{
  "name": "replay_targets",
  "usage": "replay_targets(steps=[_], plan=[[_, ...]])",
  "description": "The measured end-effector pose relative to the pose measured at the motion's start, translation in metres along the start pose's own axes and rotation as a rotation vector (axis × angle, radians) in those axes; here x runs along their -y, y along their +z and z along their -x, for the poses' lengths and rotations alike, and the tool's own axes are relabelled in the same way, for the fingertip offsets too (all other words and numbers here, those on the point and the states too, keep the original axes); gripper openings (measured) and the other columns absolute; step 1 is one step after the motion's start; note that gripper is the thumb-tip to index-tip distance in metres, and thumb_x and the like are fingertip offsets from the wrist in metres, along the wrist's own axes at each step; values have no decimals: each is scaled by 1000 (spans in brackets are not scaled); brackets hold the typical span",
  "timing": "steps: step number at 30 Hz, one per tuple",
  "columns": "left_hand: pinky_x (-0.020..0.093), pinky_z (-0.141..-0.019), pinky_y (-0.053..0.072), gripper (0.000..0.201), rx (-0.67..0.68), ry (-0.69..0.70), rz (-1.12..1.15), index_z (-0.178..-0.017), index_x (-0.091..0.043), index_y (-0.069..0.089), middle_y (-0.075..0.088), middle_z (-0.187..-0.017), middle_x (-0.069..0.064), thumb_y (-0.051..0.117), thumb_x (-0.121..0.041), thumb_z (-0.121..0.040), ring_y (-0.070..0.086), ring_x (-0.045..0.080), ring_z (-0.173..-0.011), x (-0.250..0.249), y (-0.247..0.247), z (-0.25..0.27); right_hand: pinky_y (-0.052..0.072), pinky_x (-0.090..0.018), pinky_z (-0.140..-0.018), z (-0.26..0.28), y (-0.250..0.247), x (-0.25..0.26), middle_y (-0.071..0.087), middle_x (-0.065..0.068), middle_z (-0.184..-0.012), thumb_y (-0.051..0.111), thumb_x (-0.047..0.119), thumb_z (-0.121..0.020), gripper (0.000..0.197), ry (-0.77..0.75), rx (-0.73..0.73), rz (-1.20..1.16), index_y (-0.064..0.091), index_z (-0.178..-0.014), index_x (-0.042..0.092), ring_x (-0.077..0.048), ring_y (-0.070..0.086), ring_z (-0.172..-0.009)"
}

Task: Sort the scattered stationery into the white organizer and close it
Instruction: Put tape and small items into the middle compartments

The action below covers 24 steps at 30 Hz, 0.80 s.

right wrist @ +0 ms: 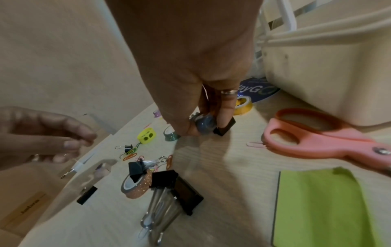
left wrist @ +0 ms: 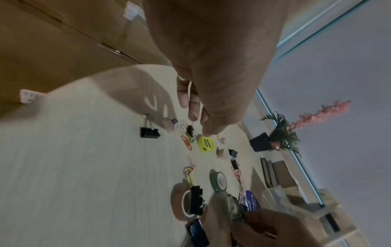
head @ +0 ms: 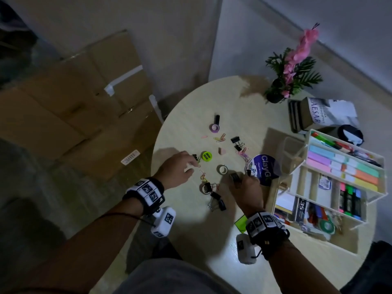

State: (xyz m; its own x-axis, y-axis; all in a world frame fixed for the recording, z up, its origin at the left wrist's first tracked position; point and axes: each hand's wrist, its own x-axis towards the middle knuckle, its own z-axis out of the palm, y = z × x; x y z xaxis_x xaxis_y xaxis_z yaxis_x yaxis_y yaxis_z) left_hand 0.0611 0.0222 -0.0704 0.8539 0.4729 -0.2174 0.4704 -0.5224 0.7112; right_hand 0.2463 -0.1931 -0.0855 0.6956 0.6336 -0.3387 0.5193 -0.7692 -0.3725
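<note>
The white organizer (head: 384,177) stands open at the right of the round table (head: 191,230), its tiers holding markers and notes. My right hand (head: 237,178) (right wrist: 207,128) pinches a black binder clip (right wrist: 224,128) by its metal lever, just above the tabletop. My left hand (head: 192,166) (left wrist: 198,125) hovers with curled fingers over a small black binder clip (left wrist: 189,129) beside the yellow sharpener (head: 206,155). A thin white wire, seemingly a paper clip, shows between its fingers. Tape rolls (head: 222,169), coloured paper clips (head: 220,137) and more binder clips (head: 216,198) lie scattered between the hands.
A blue round lid (head: 264,168) and a clear tub (head: 292,153) sit next to the organizer. Pink scissors (right wrist: 317,138) and a green note pad (right wrist: 317,208) lie near my right wrist. A potted plant (head: 290,71) and books (head: 318,113) stand at the back. Cardboard boxes (head: 74,102) are off the table's left edge.
</note>
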Motion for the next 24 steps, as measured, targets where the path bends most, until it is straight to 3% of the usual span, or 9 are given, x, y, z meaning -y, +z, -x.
replay_targets(steps=[3,6,9,12,14,16,20,24], plan=[[42,-88,54,25,-4,-3,-120,-113,-22,71,63,-113,4,73,-16,-89,61,27,-104,-12,5,-30,40,-29,-57,16,-14,3,62,-10,-69,74,15,-83,13,16,-33,-86,64,-78,10,-34,66,-65],[43,-95,50,30,12,-29,-246,-118,-25,68,61,-120,5,72,-21,-88,55,32,-114,-23,16,-55,53,-35,-57,35,-20,-2,70,-4,-73,76,17,-83,18,49,-63,-149,58,-81,17,-26,67,-64],[43,-97,47,29,12,-25,-360,-116,-26,68,62,-119,6,75,-32,-88,54,33,-115,-31,26,-72,55,-36,-58,54,-29,-7,67,6,-73,77,22,-89,16,53,-78,-182,61,-85,22,-13,63,-61],[42,-94,50,25,10,-40,-421,-106,-23,71,65,-113,6,78,-38,-87,58,32,-109,-36,33,-81,56,-36,-59,69,-44,-7,68,10,-74,79,20,-90,18,25,-126,-280,62,-83,25,-6,64,-61],[41,-90,52,21,9,-44,-428,-100,-21,73,67,-109,7,78,-35,-86,62,32,-104,-38,37,-85,53,-26,-57,77,-53,-7,69,11,-73,80,24,-90,18,14,-146,-321,64,-84,28,-4,65,-63],[41,-85,54,14,4,-57,-395,-93,-19,73,68,-104,8,79,-30,-86,64,33,-99,-37,39,-86,50,-22,-57,84,-59,-9,69,14,-74,81,27,-89,19,10,-177,-337,63,-84,31,-1,65,-69],[38,-76,55,10,-12,-88,-306,-85,-17,70,66,-98,7,79,-22,-84,65,32,-91,-34,42,-85,58,-35,-63,98,-71,-15,70,12,-80,82,28,-89,16,-9,-208,-421,66,-88,30,-7,67,-71],[36,-70,57,11,-75,-83,-202,-83,-16,71,68,-94,6,81,-21,-78,66,29,-83,-41,39,-84,60,-34,-65,112,-88,-34,73,12,-90,82,28,-89,12,-36,-283,-460,70,-93,31,-7,71,-74]])
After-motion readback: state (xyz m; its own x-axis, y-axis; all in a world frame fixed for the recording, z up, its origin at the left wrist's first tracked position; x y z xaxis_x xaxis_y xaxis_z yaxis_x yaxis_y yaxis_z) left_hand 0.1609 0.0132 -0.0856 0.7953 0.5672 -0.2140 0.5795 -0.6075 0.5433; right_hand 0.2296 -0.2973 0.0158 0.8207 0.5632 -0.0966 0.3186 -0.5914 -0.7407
